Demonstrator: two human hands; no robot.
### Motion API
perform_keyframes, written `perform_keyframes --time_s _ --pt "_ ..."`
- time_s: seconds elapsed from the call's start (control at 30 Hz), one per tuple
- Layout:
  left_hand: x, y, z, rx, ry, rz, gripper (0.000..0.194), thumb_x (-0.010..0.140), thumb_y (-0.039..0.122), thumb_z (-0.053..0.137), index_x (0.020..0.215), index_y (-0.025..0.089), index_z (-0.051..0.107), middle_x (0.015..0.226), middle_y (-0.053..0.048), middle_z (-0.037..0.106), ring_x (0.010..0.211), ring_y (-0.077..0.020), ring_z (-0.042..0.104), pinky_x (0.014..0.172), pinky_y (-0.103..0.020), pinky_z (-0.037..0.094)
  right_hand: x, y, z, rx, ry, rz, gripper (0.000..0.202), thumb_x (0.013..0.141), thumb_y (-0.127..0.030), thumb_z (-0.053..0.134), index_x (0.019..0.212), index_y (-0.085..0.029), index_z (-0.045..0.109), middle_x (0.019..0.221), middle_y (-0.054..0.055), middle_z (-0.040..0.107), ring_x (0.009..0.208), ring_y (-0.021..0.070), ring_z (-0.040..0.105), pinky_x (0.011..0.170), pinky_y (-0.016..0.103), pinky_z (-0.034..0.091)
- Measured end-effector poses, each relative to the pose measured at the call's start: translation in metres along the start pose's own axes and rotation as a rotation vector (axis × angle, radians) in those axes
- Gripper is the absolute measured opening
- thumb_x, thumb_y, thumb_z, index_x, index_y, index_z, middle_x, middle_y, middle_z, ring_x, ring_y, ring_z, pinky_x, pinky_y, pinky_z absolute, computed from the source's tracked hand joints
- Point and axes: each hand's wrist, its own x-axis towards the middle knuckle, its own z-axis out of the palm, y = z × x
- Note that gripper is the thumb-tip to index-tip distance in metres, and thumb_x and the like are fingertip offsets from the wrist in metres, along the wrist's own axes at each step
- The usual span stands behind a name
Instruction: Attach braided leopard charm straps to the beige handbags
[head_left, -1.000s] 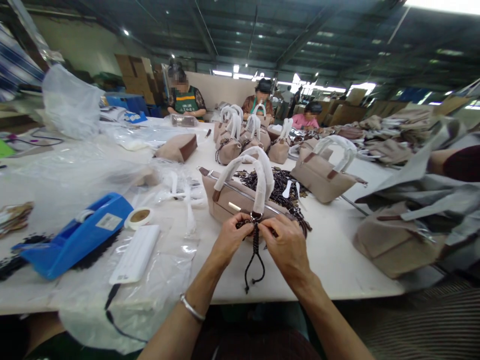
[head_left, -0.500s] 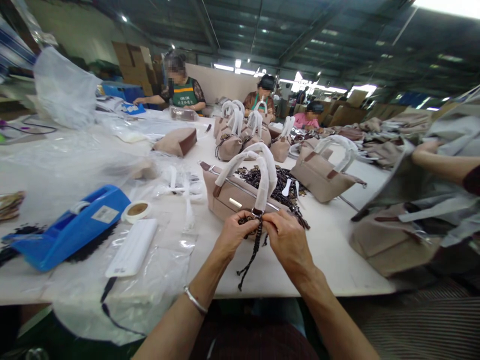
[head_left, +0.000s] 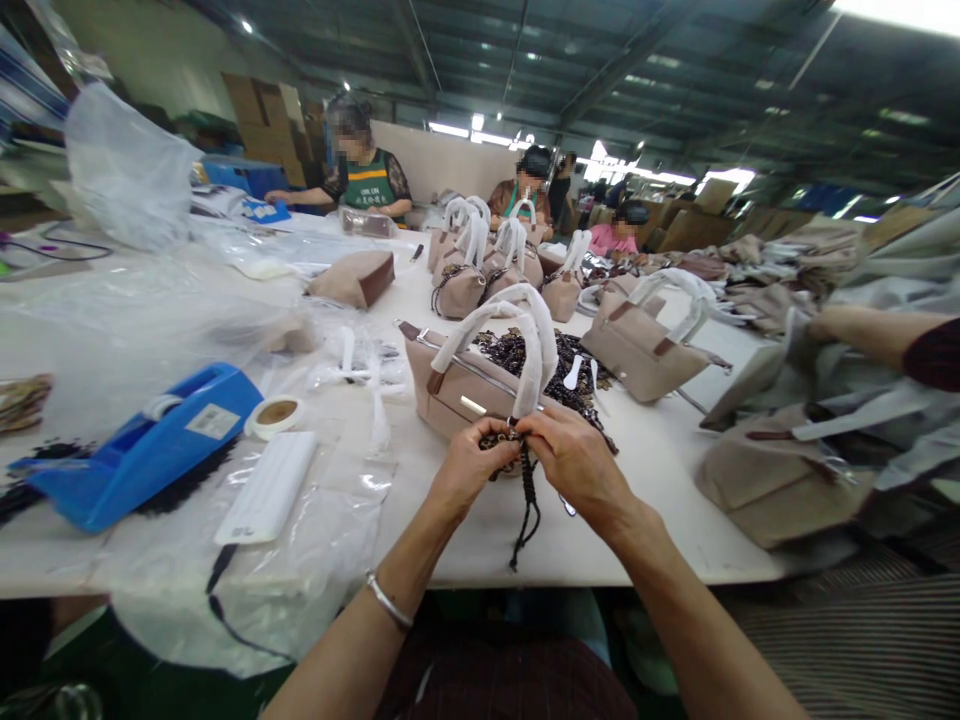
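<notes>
A beige handbag (head_left: 450, 392) with white-wrapped handles (head_left: 537, 340) stands on the table in front of me. At the base of its near handle, my left hand (head_left: 474, 462) pinches a dark braided cord charm (head_left: 529, 488). My right hand (head_left: 574, 455) has its thumb and fingers closed on the top of the same charm, close to the handle's ring. The charm's knotted tails hang below my fingers. My fingertips partly hide the ring and the fastening. Behind the bag lies a heap of dark cord charms (head_left: 517, 358).
To the left are a blue tape dispenser (head_left: 150, 450), a tape roll (head_left: 274, 416), a white power bank (head_left: 268, 488) and clear plastic sheets (head_left: 330, 560). More handbags (head_left: 649, 340) stand behind and to the right. A co-worker's arm (head_left: 870, 335) reaches in at right; other people sit across the table.
The charm's hanging tails have swung to the right. My right hand has shifted slightly, its fingers now nearer the handle's ring. My left hand keeps nearly the same place.
</notes>
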Motion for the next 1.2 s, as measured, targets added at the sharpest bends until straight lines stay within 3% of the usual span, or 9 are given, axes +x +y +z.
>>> perform_keyframes --time_s 0.17,0.33,0.57,0.83,1.0,1.2 --pt "-0.004 -0.002 -0.006 -0.004 -0.015 0.031 0.031 0.069 0.042 0.076 0.084 0.016 0.067 0.067 0.001 0.063 0.061 -0.0108 0.053 0.058 -0.021 0.037 0.002 0.001 -0.003 0.015 -0.016 -0.052 0.015 0.09 -0.015 0.055 0.089 -0.021 0.069 0.085 0.004 0.064 0.084 0.0174 0.059 0.08 0.029 0.046" --pt "-0.006 0.0 -0.007 -0.079 -0.051 -0.008 0.036 0.069 0.046 0.075 0.087 0.015 0.07 0.075 -0.002 0.067 0.065 -0.0126 0.057 0.065 -0.024 0.044 -0.003 0.001 -0.001 0.043 -0.01 -0.061 0.015 0.09 -0.015 0.056 0.095 -0.022 0.067 0.09 0.004 0.065 0.088 0.0188 0.059 0.083 0.031 0.045" --pt "-0.003 -0.002 -0.01 -0.126 -0.078 -0.033 0.035 0.071 0.041 0.077 0.091 0.014 0.072 0.08 -0.005 0.07 0.068 -0.013 0.059 0.067 -0.025 0.045 -0.008 0.0 -0.005 0.046 -0.006 0.091 0.008 0.086 -0.016 0.063 0.082 -0.022 0.067 0.082 -0.001 0.064 0.077 0.0162 0.059 0.074 0.028 0.044" --pt "-0.002 -0.006 -0.011 -0.164 -0.103 -0.047 0.034 0.073 0.039 0.076 0.095 0.014 0.072 0.083 -0.005 0.07 0.071 -0.0133 0.06 0.07 -0.025 0.046 -0.002 -0.004 -0.009 -0.094 -0.025 0.027 0.015 0.089 -0.019 0.058 0.079 -0.022 0.068 0.077 0.001 0.062 0.071 0.016 0.057 0.067 0.027 0.04" --pt "-0.002 -0.006 -0.01 -0.147 -0.087 -0.036 0.034 0.074 0.039 0.075 0.095 0.013 0.072 0.081 -0.005 0.07 0.069 -0.0126 0.058 0.068 -0.024 0.045 -0.002 -0.012 -0.008 -0.202 0.022 0.104 0.014 0.084 -0.018 0.062 0.071 -0.023 0.066 0.073 -0.001 0.065 0.066 0.0147 0.056 0.06 0.027 0.034" --pt "-0.005 -0.004 -0.007 -0.153 -0.048 -0.013 0.034 0.071 0.039 0.078 0.093 0.014 0.075 0.079 -0.004 0.069 0.066 -0.0111 0.056 0.066 -0.023 0.044 -0.006 -0.018 -0.001 -0.142 0.025 0.219 0.013 0.085 -0.019 0.061 0.075 -0.023 0.068 0.077 -0.001 0.068 0.072 0.0151 0.061 0.065 0.026 0.036"
